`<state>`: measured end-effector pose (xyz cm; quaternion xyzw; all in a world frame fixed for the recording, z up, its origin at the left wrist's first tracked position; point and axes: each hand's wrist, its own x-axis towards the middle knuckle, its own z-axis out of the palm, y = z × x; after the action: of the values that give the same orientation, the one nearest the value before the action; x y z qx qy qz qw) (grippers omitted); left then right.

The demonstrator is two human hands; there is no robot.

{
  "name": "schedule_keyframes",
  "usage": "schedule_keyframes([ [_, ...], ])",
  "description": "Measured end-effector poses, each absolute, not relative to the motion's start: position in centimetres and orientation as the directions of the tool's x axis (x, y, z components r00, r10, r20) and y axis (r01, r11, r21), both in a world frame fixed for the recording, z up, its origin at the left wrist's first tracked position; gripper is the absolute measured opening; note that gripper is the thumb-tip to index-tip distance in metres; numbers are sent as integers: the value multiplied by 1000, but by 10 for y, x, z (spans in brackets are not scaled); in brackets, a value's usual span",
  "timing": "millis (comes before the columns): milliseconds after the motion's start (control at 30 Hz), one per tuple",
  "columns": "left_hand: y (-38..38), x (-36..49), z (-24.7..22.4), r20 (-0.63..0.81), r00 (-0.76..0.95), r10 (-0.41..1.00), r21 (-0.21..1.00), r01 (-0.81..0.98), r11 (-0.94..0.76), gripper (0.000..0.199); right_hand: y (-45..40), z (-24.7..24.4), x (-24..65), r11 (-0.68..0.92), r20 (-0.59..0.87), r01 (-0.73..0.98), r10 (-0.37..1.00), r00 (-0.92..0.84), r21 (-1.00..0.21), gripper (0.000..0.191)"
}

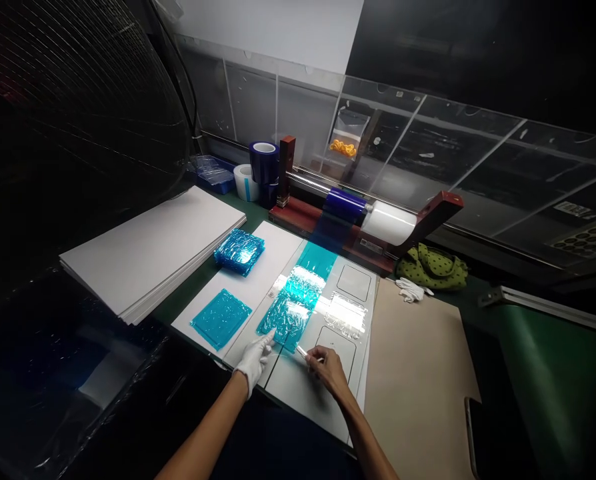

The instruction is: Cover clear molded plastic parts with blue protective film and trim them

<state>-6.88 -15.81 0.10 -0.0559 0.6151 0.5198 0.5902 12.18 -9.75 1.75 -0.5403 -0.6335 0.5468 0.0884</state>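
Here, two forearms reach in from the near edge of a green-topped table point(251, 212), and both hands sit at the near end of a strip of crinkled blue film point(289, 305) lying on a white board point(301, 400) marked with rectangular outlines. The strip's long axis runs away from the person, slanting up and to the right, toward a wide roll of blue film point(345, 203) mounted on a dark red wooden stand point(291, 217) at the far side of the table. The left grip point(257, 360), a hand in a white cotton glove, is open, its fingers point(269, 341) stretched out and touching the strip's near left edge, which makes it the nearer hand. The bare right grip point(331, 370) lies just to the right of the strip's near corner, its fingers point(314, 357) pinched shut on a slender clear rod point(302, 352) whose tip points left toward the film. On the board's left part lies a square of the same blue film point(221, 319), a crumpled stack of blue film point(239, 251) sits farther up, and a pile of white sheets point(148, 250) rests beyond it to the left. To the right lie a tan board point(418, 380) and white gloves point(411, 289) beside a green spotted bag point(431, 267).
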Motion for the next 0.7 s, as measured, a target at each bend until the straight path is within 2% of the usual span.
schedule_keyframes([
  [233,-174,-76,-12,-755,-425,500,647,-608,459,23,-96,20,134,-239,-492,555,791,-365,-797,24],
  [400,-205,-110,0,-708,-555,437,706,-576,413,59,-94,20,146,-221,-462,542,811,-360,-811,27],
  [500,-222,-143,11,-677,-627,385,736,-561,379,71,-92,21,150,-229,-465,543,813,-349,-808,28],
  [700,-237,-195,21,-613,-710,345,788,-518,334,64,-92,20,152,-230,-470,543,807,-358,-808,30],
])
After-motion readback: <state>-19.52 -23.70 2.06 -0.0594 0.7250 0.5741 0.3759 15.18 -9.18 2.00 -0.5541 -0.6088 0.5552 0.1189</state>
